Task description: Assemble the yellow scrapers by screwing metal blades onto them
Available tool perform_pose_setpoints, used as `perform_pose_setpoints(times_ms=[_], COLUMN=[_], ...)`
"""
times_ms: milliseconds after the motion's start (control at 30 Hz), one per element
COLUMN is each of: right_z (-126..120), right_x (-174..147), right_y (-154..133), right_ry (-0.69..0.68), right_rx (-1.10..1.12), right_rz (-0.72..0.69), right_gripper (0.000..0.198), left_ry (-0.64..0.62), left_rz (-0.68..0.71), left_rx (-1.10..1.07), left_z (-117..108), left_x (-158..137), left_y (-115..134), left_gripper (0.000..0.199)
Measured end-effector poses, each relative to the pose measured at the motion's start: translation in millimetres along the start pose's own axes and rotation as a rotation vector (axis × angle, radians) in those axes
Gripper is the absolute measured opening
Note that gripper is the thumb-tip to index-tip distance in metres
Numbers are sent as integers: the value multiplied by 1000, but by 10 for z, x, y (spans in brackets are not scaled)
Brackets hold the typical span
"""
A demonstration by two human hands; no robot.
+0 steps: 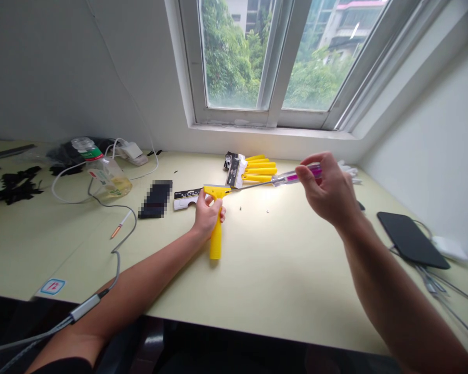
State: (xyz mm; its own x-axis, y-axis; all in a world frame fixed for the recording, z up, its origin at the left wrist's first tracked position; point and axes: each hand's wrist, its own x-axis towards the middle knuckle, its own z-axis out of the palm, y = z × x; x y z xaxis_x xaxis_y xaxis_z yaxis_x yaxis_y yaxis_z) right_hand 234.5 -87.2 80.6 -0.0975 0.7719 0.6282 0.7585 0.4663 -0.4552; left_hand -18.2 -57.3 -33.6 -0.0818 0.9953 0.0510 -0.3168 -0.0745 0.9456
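Note:
My left hand (pixel 207 214) is closed around the neck of a yellow scraper (pixel 216 241), its handle pointing toward me and its wide head away. My right hand (pixel 327 189) grips a screwdriver (pixel 292 177) with a clear and purple handle. The screwdriver's shaft runs left, and its tip meets the right side of the scraper head; whether it sits in a screw is too small to tell. Two tiny metal bits, perhaps screws, lie on the table (pixel 281 280) right of the scraper. A black and white packaging card (pixel 183 200) lies just behind my left hand.
Several yellow-handled scrapers (pixel 260 169) with printed cards lie near the window wall. A pixelated dark phone-like slab (pixel 156 199), a tilted plastic bottle (pixel 111 176) and a cable (pixel 119 259) are on the left. A black flat device (pixel 411 239) with cords lies on the right.

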Motion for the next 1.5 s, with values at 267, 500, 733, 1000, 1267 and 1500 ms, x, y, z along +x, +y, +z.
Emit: perform_pose_setpoints(times_ms=[267, 500, 733, 1000, 1267, 1500], right_z=[-57, -48, -175, -262, -200, -302], right_x=[7, -38, -38, -124, -135, -115], right_y=[-29, -128, -228, -458, -440, -410], right_ry=[-33, 76, -65, -124, 180, 9], right_rx=[-44, -5, 169, 64, -90, -6], right_rz=[16, -17, -184, -339, -208, -139], right_gripper=[37, 30, 34, 23, 19, 34], left_ry=[13, -29, -77, -151, -196, -127], left_rz=[-4, 17, -46, -42, -3, 28], left_rx=[9, 43, -1, -37, -50, 2], left_z=[18, 52, 51, 45, 49, 73], left_x=[-2, -66, -76, -52, -72, -112], left_y=[23, 46, 86, 103, 95, 142], left_gripper=[33, 32, 34, 39, 35, 35])
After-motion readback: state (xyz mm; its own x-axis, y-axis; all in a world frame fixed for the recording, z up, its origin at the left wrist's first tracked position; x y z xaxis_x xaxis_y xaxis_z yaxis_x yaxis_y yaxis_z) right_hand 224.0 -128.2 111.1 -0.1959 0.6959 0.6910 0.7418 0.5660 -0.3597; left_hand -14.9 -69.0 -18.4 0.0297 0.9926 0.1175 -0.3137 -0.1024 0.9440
